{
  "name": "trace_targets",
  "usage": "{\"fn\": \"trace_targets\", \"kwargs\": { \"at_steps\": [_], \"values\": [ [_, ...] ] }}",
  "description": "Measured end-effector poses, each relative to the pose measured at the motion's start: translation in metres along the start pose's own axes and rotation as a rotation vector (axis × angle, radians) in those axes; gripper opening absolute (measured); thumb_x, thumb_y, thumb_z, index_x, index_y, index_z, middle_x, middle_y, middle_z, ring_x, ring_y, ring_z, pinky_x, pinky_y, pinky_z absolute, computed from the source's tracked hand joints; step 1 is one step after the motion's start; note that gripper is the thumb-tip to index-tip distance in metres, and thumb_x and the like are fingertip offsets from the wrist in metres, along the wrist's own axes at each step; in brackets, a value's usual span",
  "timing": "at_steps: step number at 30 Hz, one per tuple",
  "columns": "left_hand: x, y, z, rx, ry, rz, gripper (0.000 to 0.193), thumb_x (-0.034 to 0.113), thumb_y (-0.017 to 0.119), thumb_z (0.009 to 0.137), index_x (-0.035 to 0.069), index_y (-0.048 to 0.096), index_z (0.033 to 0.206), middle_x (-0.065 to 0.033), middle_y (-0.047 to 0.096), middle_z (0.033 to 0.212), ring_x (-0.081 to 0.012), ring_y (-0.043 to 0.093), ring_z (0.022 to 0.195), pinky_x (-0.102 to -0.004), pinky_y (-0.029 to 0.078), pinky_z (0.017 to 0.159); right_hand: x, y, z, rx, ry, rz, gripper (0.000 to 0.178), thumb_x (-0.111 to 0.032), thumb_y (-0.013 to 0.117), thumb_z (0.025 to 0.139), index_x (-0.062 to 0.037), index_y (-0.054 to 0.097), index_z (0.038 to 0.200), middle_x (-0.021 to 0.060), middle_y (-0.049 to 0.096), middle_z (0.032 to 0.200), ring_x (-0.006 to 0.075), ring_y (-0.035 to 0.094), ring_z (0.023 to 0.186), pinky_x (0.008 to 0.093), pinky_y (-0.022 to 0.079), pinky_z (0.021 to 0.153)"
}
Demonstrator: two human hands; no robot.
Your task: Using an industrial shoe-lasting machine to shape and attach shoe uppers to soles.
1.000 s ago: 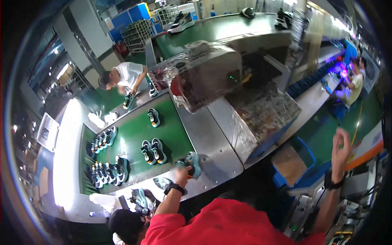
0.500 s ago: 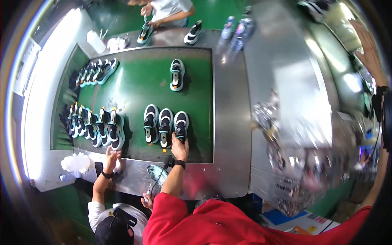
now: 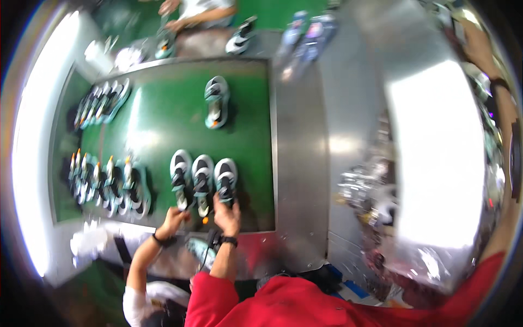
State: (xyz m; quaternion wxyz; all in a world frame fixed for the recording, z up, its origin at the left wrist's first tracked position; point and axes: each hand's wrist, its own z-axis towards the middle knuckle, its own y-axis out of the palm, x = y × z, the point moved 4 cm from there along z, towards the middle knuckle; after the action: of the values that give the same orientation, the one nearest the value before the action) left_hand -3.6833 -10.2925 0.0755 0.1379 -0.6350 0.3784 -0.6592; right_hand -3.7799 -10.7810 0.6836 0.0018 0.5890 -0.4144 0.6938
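My left hand (image 3: 227,217) has its fingers closed around the heel end of a black, white and teal sneaker (image 3: 225,177), the rightmost of three in a row on the green belt. Beside it lie the middle sneaker (image 3: 202,177) and the left sneaker (image 3: 180,169), toes pointing away from me. A co-worker's hand (image 3: 174,219) is at the heel of the left one. My right hand (image 3: 476,48) is stretched far to the upper right, beside a shiny work surface; motion blur hides its fingers and anything in them.
One sneaker (image 3: 217,103) lies farther up the belt. Several sneakers stand in rows at the left (image 3: 114,188) and far left (image 3: 103,103). Clear plastic bottles (image 3: 313,35) and another person's arm (image 3: 204,19) are across the belt. Crumpled clear plastic bags (image 3: 362,188) lie at the right.
The view has shifted, so the belt sits farther left. The co-worker's hand has moved from the left row to the three sneakers. My left hand stays on the rightmost sneaker.
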Motion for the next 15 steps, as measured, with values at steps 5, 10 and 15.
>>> {"fn": "trace_targets", "kwargs": {
  "at_steps": [5, 10, 15],
  "values": [
    [-0.016, 0.002, 0.005, -0.019, 0.017, -0.024, 0.071, 0.018, 0.073, 0.074, 0.009, 0.040, 0.137, -0.0175, 0.058, 0.120, -0.0349, 0.061, 0.099, -0.0415, 0.049, 0.086, 0.024, -0.009, -0.117, 0.299, 0.247, 0.441, 0.034, -0.024, 0.070, 0.061, 0.0014, 0.061, 0.081, 0.0210, 0.062, 0.076, 0.0365, 0.060, 0.071, 0.0412, 0.050, 0.068],
    [-0.013, 0.016, 0.004, -0.114, 0.345, 0.039, 0.083, 0.026, 0.070, 0.079, -0.009, 0.027, 0.141, -0.0305, 0.042, 0.136, -0.0432, 0.040, 0.127, -0.0463, 0.031, 0.107, 0.054, -0.053, -0.306, 0.483, 0.599, 0.542, 0.048, -0.032, 0.074, 0.065, 0.0042, 0.060, 0.094, 0.0241, 0.064, 0.083, 0.0375, 0.064, 0.078, 0.0444, 0.050, 0.072],
    [0.182, -0.030, -0.183, -0.891, 0.515, -0.368, 0.054, 0.013, 0.069, 0.085, -0.011, 0.049, 0.129, -0.0245, 0.053, 0.131, -0.0333, 0.051, 0.121, -0.0394, 0.036, 0.106, 0.020, -0.073, -0.536, 0.376, 0.884, 0.967, 0.059, -0.025, 0.082, 0.067, -0.0022, 0.062, 0.117, 0.0160, 0.066, 0.114, 0.0260, 0.063, 0.104, 0.0353, 0.045, 0.098]
  ]
}}
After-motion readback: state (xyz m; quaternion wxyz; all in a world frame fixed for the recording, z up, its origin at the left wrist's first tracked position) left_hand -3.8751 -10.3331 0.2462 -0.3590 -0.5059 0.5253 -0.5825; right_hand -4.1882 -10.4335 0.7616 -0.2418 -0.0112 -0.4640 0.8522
